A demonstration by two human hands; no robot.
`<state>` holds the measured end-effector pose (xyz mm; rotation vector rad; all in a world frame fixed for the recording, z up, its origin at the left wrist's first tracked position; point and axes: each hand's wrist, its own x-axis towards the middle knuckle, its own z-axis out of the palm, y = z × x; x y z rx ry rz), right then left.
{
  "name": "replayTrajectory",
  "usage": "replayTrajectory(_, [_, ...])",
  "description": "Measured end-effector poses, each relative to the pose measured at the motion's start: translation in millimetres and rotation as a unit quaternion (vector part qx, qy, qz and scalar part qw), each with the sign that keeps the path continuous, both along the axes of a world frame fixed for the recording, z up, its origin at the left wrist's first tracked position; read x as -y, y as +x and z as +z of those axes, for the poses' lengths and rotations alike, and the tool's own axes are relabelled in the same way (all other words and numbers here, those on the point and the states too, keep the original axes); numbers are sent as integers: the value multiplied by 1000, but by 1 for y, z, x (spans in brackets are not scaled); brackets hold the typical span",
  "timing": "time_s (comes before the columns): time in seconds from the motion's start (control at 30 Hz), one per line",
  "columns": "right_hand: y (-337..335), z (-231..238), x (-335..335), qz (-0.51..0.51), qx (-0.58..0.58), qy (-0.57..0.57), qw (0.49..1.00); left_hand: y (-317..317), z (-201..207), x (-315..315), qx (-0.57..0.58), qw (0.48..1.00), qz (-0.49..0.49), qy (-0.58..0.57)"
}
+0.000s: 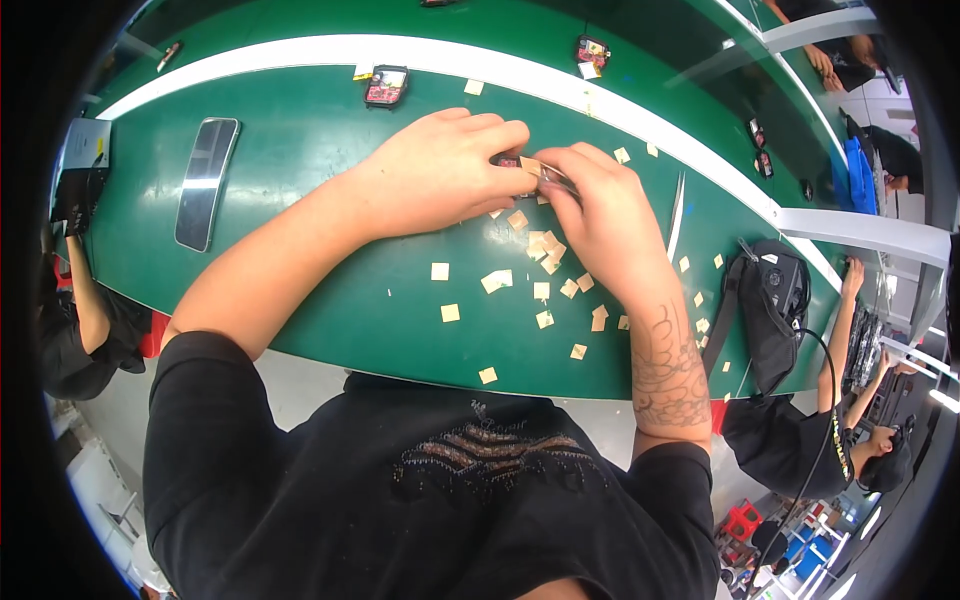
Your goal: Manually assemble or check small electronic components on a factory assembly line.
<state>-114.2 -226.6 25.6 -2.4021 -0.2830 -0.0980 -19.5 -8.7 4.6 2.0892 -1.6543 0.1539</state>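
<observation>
My left hand (pixel 445 170) is closed around a small black case with a red circuit board (pixel 510 162), mostly hidden by the fingers. Against it, my right hand (pixel 603 195) pinches a thin grey metal tool (pixel 556 179), whose kind I cannot make out. A tan square piece (pixel 531 166) shows between the two hands, at the case. Below them, many tan squares lie scattered over the green table (pixel 350 290), some overlapping in a small pile (pixel 546 245).
A phone (pixel 207 185) lies at the left. Another black case with a red board (pixel 386 87) sits near the white rail (pixel 420 45). Pointed tweezers (pixel 678 215) lie right of my right hand, with a black bag (pixel 765 310) beyond. Other people work at both sides.
</observation>
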Motion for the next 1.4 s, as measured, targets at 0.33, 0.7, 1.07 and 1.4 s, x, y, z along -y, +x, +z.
replayTrajectory(0.33, [-1,-4,-6,-23,-6,23,999,-2,2,1,3,1000,1,-9])
replayTrajectory(0.7, [1,-11,-2,-45,-60,100,992,7,-4,0,-93,995,12,-20])
replayTrajectory(1.07, [1,-13,-7,-63,-70,121,988,7,-1,-1,-135,990,25,-27])
replayTrajectory(1.4, [2,-28,-1,-75,-57,157,983,5,0,0,-136,990,36,-17])
